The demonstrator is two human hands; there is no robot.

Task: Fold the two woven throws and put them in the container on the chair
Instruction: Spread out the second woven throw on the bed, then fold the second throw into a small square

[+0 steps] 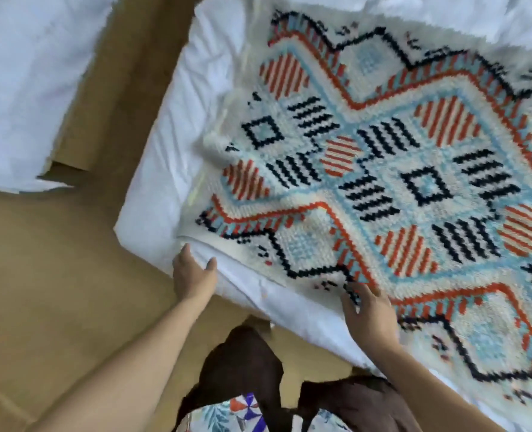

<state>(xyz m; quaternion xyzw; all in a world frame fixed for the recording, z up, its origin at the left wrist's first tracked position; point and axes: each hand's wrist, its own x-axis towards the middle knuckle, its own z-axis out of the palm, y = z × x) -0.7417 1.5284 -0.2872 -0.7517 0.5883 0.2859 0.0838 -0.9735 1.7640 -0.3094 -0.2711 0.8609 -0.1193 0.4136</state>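
A woven throw [383, 169] with a cream ground and red, light blue and black diamond patterns lies spread flat on a white bed [164, 169]. My left hand [194, 272] is at the throw's near corner by the bed's edge, fingers apart, touching the white sheet just below the corner. My right hand [369, 316] rests on the throw's near edge, its fingers spread over the weave. Neither hand grips the cloth. No second throw, chair or container is in view.
Brown floor [55, 291] runs along the left and front of the bed. A second white bed or bedding [24, 73] lies at upper left. My dark brown trousers [242, 369] and patterned top show at the bottom.
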